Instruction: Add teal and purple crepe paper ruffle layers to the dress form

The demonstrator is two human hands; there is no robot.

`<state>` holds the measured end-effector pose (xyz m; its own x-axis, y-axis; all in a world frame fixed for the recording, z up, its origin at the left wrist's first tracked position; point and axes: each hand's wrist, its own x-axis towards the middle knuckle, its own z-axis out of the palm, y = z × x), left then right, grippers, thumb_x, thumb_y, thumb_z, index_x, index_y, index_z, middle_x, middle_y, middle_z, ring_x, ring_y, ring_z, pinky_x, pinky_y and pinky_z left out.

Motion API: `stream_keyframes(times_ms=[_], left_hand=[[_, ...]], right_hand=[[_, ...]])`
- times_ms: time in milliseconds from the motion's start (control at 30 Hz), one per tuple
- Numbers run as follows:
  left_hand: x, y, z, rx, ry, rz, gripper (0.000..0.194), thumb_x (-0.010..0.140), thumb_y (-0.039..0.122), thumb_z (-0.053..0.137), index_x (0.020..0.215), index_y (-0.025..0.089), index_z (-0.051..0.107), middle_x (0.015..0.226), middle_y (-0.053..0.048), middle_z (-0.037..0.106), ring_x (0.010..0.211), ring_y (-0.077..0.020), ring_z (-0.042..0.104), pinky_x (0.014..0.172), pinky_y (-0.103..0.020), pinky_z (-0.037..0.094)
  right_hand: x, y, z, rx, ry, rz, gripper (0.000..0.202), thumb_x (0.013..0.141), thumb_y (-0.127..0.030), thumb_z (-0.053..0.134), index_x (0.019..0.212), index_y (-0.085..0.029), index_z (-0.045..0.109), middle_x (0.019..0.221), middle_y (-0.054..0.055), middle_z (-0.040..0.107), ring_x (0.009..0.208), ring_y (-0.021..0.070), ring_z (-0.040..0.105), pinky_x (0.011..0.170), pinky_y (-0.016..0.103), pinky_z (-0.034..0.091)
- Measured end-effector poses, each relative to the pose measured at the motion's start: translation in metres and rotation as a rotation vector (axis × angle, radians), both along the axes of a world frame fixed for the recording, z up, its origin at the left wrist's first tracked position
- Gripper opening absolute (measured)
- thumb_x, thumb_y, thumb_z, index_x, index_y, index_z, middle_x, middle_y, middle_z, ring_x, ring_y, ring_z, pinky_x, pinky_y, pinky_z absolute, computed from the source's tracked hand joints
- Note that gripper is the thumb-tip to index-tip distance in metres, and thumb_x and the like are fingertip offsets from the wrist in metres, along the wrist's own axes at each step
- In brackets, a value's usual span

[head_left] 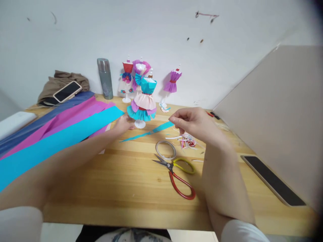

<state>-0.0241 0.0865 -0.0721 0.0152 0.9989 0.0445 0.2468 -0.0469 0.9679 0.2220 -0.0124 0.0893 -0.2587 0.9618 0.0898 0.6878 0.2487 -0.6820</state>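
Our right hand (190,121) is drawn into a close pinch, thumb to forefinger, beside the near end of a turquoise strip (163,127); we cannot tell whether it grips it. Our left hand (123,124) lies low by the front dress form (143,101), fingers partly extended and their tips partly hidden, so any hold is unclear.

That form stands upright on the table (108,195) between our hands. We judge its outfit well advanced: turquoise bodice, pale and purple tiers, turquoise bottom frill. The strip lies loose, not part of it. Nearby we have a tape ring (168,158), open scissors (169,165) and tangled scraps (188,141), suggesting cutting already done. Farther out, the purple-dressed form (173,82) and red-topped form (127,72) look clothed, while broad turquoise material (63,139) remains unused at left.
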Motion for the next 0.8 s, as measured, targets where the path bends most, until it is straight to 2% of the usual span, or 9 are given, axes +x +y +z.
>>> stream_keyframes(times_ms=[67, 167, 267, 333, 400, 500, 600, 700, 800], left_hand=[[-0.021, -0.010, 0.003, -0.028, 0.141, 0.016, 0.027, 0.065, 0.018, 0.070, 0.092, 0.016, 0.073, 0.074, -0.005, 0.073, 0.066, -0.0191, 0.069, 0.065, -0.029, 0.056], [-0.052, -0.022, 0.014, -0.023, 0.375, 0.058, 0.017, 0.070, 0.023, 0.065, 0.083, 0.016, 0.074, 0.061, -0.005, 0.068, 0.064, -0.0220, 0.067, 0.066, -0.033, 0.055], [-0.080, -0.023, 0.027, 0.114, 0.603, 0.140, 0.012, 0.069, 0.022, 0.067, 0.079, 0.019, 0.073, 0.093, -0.010, 0.073, 0.103, -0.0308, 0.066, 0.090, -0.038, 0.050], [-0.094, -0.018, 0.032, 0.167, 0.725, 0.164, 0.014, 0.066, 0.024, 0.073, 0.080, 0.019, 0.072, 0.103, -0.012, 0.072, 0.117, -0.0367, 0.059, 0.096, -0.041, 0.045], [-0.103, -0.010, 0.031, 0.178, 0.815, 0.163, 0.010, 0.065, 0.026, 0.074, 0.072, 0.019, 0.070, 0.096, -0.013, 0.072, 0.113, -0.0375, 0.059, 0.093, -0.039, 0.045], [-0.110, 0.000, 0.025, 0.181, 0.900, 0.158, 0.008, 0.070, 0.025, 0.069, 0.064, 0.020, 0.068, 0.087, -0.012, 0.073, 0.100, -0.0333, 0.064, 0.083, -0.035, 0.046], [-0.116, 0.006, 0.025, 0.197, 0.933, 0.170, 0.011, 0.074, 0.025, 0.066, 0.066, 0.020, 0.071, 0.087, -0.011, 0.074, 0.092, -0.0306, 0.066, 0.076, -0.033, 0.045], [-0.127, 0.009, 0.034, 0.216, 0.922, 0.227, 0.016, 0.080, 0.030, 0.063, 0.076, 0.021, 0.075, 0.088, -0.011, 0.075, 0.088, -0.0295, 0.066, 0.072, -0.033, 0.044], [-0.142, 0.014, 0.048, 0.240, 0.897, 0.339, 0.020, 0.082, 0.032, 0.062, 0.083, 0.019, 0.077, 0.090, -0.011, 0.075, 0.088, -0.0289, 0.067, 0.072, -0.032, 0.044]], right_hand=[[0.003, 0.001, 0.000, 0.011, 0.015, -0.003, 0.025, 0.085, -0.038, 0.059, 0.070, -0.017, 0.062, 0.058, -0.001, 0.052, 0.051, 0.0112, 0.052, 0.050, 0.024, 0.038], [0.004, 0.003, -0.002, 0.015, 0.008, -0.002, 0.026, 0.084, -0.040, 0.060, 0.071, -0.017, 0.063, 0.059, 0.000, 0.054, 0.051, 0.0119, 0.052, 0.050, 0.026, 0.039], [0.001, 0.005, -0.004, 0.021, -0.015, 0.005, 0.027, 0.084, -0.040, 0.059, 0.070, -0.018, 0.063, 0.058, 0.001, 0.055, 0.050, 0.0126, 0.052, 0.050, 0.026, 0.039], [-0.002, 0.007, -0.006, 0.033, -0.035, 0.016, 0.027, 0.084, -0.040, 0.057, 0.069, -0.018, 0.063, 0.057, 0.001, 0.054, 0.050, 0.0129, 0.052, 0.049, 0.026, 0.038], [-0.004, 0.009, -0.008, 0.043, -0.058, 0.026, 0.027, 0.084, -0.040, 0.056, 0.068, -0.018, 0.062, 0.055, 0.000, 0.053, 0.050, 0.0131, 0.052, 0.049, 0.026, 0.037], [-0.005, 0.011, -0.012, 0.049, -0.089, 0.022, 0.028, 0.084, -0.040, 0.055, 0.068, -0.019, 0.062, 0.054, 0.000, 0.052, 0.051, 0.0141, 0.052, 0.050, 0.027, 0.036], [-0.006, 0.012, -0.013, 0.036, -0.116, 0.023, 0.027, 0.084, -0.040, 0.054, 0.069, -0.019, 0.063, 0.055, 0.000, 0.052, 0.052, 0.0153, 0.053, 0.052, 0.028, 0.035], [-0.009, 0.013, -0.015, 0.016, -0.136, 0.033, 0.026, 0.084, -0.039, 0.054, 0.070, -0.019, 0.063, 0.057, 0.000, 0.054, 0.055, 0.0163, 0.055, 0.053, 0.028, 0.036], [-0.013, 0.014, -0.017, 0.019, -0.170, 0.069, 0.026, 0.086, -0.038, 0.054, 0.072, -0.018, 0.064, 0.060, 0.001, 0.057, 0.057, 0.0162, 0.055, 0.055, 0.028, 0.036]])
